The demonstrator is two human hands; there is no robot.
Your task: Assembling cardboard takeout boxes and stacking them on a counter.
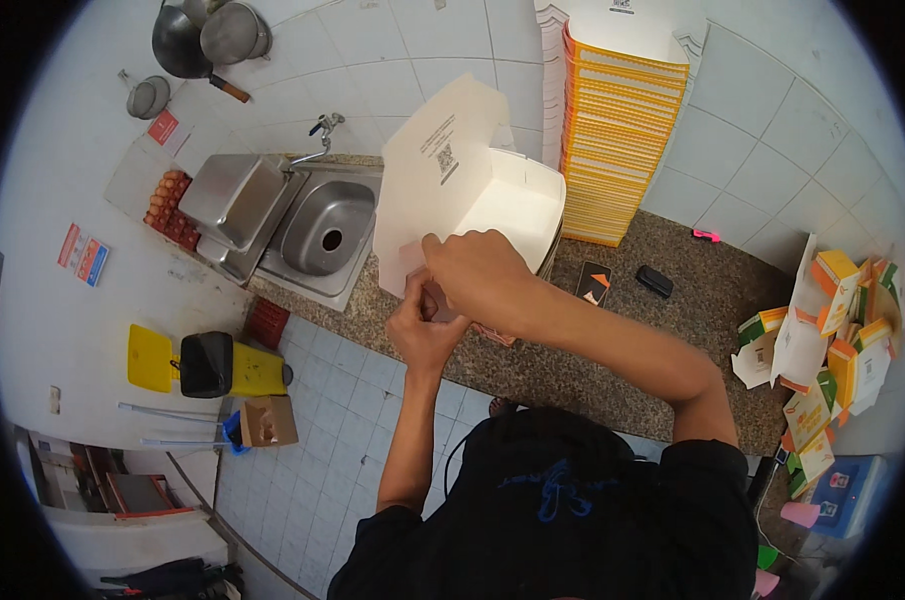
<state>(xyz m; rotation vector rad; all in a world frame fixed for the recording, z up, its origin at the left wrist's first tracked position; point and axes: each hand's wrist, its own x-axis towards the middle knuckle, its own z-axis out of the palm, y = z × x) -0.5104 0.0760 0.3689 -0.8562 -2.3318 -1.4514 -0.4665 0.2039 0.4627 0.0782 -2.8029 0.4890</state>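
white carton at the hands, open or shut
Open: the white carton shows its pale inside, and its broad flap is spread outward.

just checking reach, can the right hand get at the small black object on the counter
Probably yes: the small black object lies uncovered, though the right hand is busy at the white carton.

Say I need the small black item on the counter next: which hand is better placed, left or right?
Probably the right hand: the black item lies on its side. The left hand would likely have to cross the right forearm. Both are at the white box, though.
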